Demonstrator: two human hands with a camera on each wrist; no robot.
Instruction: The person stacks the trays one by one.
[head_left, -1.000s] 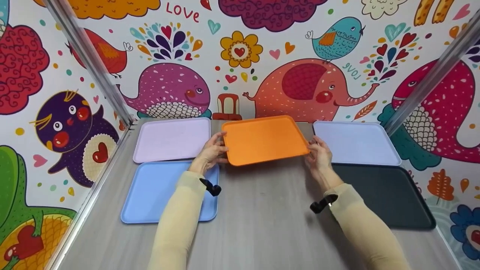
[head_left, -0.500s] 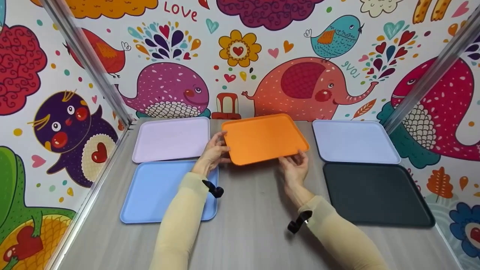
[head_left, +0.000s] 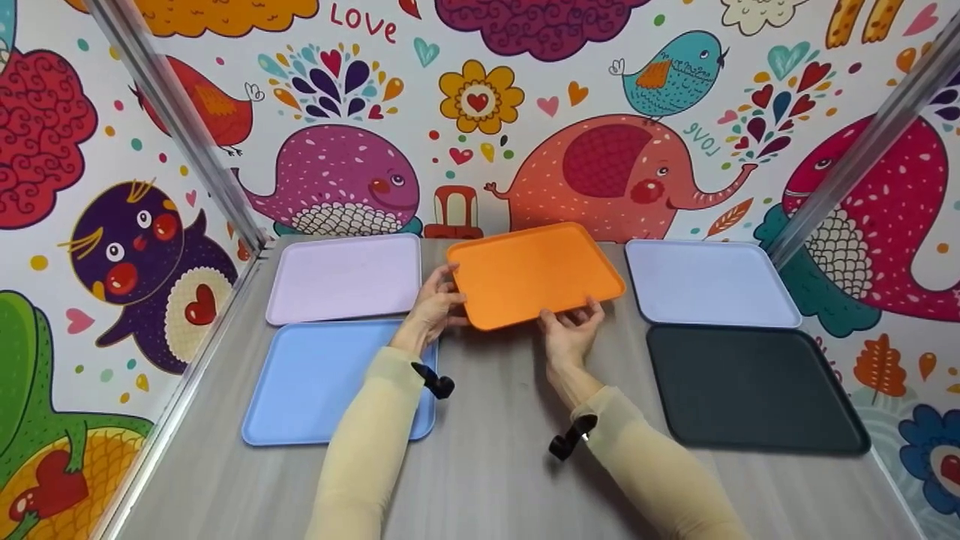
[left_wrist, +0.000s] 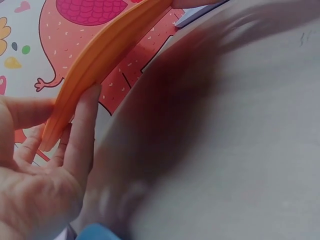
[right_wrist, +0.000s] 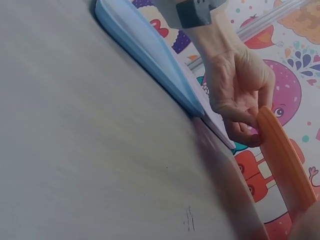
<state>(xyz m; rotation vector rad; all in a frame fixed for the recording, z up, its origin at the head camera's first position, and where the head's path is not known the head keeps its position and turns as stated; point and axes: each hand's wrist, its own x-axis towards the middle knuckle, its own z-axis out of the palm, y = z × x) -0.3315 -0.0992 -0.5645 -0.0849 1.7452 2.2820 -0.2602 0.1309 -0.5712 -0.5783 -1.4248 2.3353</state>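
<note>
The left hand (head_left: 431, 309) pinches the orange tray (head_left: 534, 271) by one side, the right hand (head_left: 568, 339) pinches its near edge — likely so it won't tip above the surface (head_left: 495, 442).

Cartoon-printed walls (head_left: 555, 142) and metal corner posts (head_left: 178, 127) border a grey wood-grain table (head_left: 495, 450).

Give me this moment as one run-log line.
orange tray: above table; left hand: grips left edge; right hand: holds near edge; on table: pink tray, blue tray, lavender tray, dark tray
</note>
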